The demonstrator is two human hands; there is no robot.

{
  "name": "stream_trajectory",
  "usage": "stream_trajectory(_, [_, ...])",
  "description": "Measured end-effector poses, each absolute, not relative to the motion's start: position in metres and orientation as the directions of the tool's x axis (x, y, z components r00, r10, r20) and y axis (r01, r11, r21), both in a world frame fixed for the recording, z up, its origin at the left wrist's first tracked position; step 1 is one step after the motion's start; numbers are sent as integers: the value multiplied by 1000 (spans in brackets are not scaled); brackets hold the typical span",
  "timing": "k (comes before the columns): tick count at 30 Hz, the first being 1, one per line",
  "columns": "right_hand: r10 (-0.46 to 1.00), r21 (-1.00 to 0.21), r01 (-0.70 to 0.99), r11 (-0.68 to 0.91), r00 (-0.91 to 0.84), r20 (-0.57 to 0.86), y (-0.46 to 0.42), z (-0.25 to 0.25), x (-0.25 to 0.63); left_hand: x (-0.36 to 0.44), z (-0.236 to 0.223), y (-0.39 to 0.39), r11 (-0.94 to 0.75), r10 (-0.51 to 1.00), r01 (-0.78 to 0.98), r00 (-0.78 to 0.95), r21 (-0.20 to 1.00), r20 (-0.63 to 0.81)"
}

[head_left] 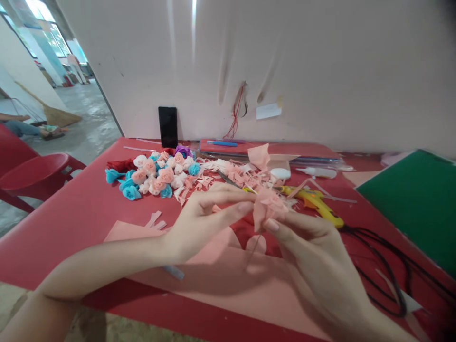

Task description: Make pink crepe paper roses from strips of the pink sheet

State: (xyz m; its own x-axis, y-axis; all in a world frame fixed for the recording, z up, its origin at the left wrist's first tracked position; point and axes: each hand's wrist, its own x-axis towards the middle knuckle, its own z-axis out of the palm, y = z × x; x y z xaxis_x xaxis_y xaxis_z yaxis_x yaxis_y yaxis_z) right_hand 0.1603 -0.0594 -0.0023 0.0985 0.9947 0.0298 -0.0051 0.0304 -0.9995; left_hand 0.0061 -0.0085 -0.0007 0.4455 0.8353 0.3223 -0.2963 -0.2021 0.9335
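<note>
A pink paper flower (268, 205) is held up between both hands over the red table. My right hand (313, 251) pinches it low down between thumb and fingers. From the left, my left hand (210, 213) closes thumb and fingers on the edge of a petal. Below the flower a thin stem or thread hangs down, too fine to make out. Under my hands lies a large sheet of pink paper (228, 285), with a small round pink paper piece (256, 244) beneath the flower. Close behind, a yellow glue gun (320, 206) rests on the table.
Finished paper flowers (156, 175) in pink, white and blue are heaped left of pink paper scraps (237, 173). A black phone (167, 126) leans on the wall. At right are a green board (416, 204) and black cable (388, 247). A red chair (39, 175) stands left.
</note>
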Motion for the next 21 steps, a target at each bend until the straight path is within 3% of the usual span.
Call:
stream_trajectory(8, [999,-1000,-15,-15,32,-16,-62,-3,156,10,6,-13,-222,854,-296,400,929,332])
stream_trajectory(21, [994,-989,94,111,6,112,-60,-1,154,11,0,-14,-339,839,-269,348,902,419])
